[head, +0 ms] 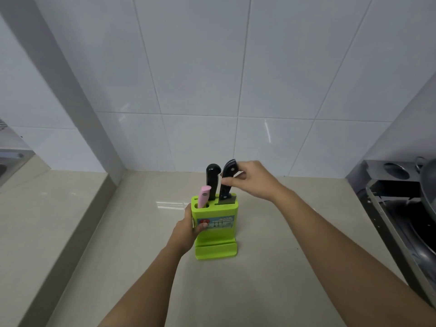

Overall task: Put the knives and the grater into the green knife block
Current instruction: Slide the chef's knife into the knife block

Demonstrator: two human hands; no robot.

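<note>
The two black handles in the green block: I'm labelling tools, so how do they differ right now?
The plain black handle stands free and untouched; the riveted black handle is pinched by the right hand. The plain one is smooth and rounded; the riveted one leans right, with some blade showing. Both sit in the green knife block.

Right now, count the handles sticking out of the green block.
3. A pink handle in the front left hole, a black handle behind it, and a riveted black handle in the right slot, pinched by the right hand. None seems hidden.
</note>
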